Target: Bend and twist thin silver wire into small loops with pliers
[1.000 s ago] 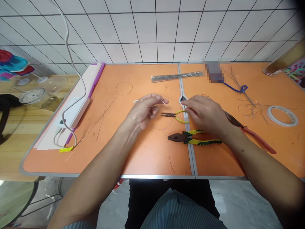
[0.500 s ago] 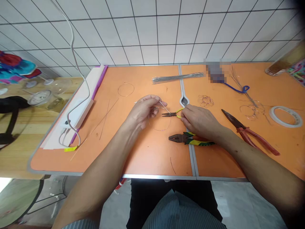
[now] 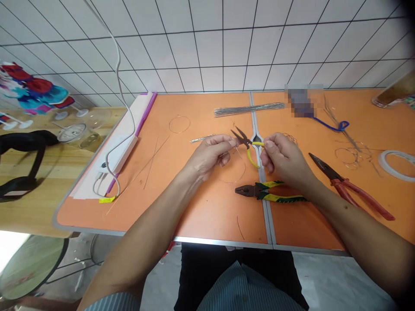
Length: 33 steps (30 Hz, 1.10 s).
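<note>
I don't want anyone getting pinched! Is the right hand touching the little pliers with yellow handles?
Touching. The head view shows the right hand holding the end of one yellow handle of the little pliers, with no gap between.

R hand [image 3: 279, 154] hides one handle end of yellow pliers [image 3: 247, 141]; can't tell if their tips touch L hand [image 3: 210, 156]. Wire ring [image 3: 245, 167] partly lost behind the latter, too thin for us to trace. R forearm [image 3: 348, 214] covers ends of green pliers [image 3: 260, 191]. We see only pt of coil [image 3: 291, 138] past R hand. Tape [image 3: 394, 173] & cup [image 3: 394, 90] cut off at R edge, cord [image 3: 118, 65] at top. Pixelated patch [image 3: 302, 101] = unreadable to us.
</note>
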Each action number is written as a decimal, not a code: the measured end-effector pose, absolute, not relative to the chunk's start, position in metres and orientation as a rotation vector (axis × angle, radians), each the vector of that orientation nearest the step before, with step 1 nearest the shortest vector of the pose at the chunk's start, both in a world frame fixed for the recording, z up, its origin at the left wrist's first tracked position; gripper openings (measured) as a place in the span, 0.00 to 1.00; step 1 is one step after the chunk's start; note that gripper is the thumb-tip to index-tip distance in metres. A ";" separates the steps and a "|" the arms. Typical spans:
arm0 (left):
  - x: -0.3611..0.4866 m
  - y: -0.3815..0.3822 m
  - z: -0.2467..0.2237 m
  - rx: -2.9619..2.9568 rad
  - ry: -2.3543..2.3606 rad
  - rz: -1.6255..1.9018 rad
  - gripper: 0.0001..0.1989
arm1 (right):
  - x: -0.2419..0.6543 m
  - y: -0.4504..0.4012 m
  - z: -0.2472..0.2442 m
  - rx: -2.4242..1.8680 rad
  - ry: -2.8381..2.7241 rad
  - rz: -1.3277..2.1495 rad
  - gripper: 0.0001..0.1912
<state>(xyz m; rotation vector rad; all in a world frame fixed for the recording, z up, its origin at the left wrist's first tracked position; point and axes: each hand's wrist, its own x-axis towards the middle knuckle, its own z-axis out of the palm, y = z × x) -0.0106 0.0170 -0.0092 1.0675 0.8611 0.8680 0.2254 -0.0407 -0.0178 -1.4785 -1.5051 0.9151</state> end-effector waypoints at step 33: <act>-0.012 0.020 -0.013 1.060 0.827 0.853 0.13 | 0.238 -0.030 -0.029 -1.268 -1.267 1.625 0.27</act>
